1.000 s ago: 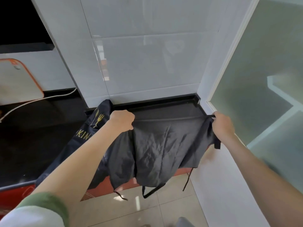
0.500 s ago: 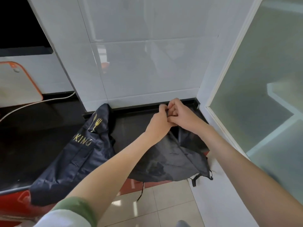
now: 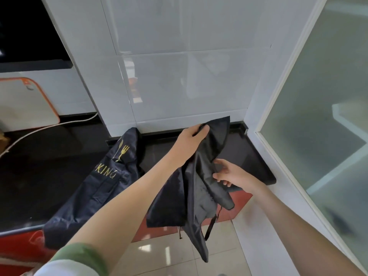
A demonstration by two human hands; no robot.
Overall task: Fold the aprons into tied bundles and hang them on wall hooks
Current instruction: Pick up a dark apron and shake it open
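My left hand [image 3: 191, 140] grips the gathered top corners of a black apron [image 3: 191, 198], which hangs doubled over in front of the counter with its straps dangling below. My right hand [image 3: 229, 172] is lower, fingers spread and loosely bent against the hanging cloth's right side, not clearly gripping it. A second dark apron [image 3: 93, 188] with a gold fork-and-spoon print and lettering lies draped over the black counter [image 3: 253, 160] at the left. No wall hooks are in view.
White tiled wall [image 3: 179, 86] rises right behind the counter. A frosted glass door [image 3: 328, 116] stands at the right. A white cable [image 3: 49, 126] and an orange-rimmed board [image 3: 23, 104] are at the far left. Tiled floor [image 3: 169, 255] below.
Both hands first held the apron spread wide, then brought its corners together. Now my left hand alone holds the corners up and my right hand has dropped to the hanging cloth.
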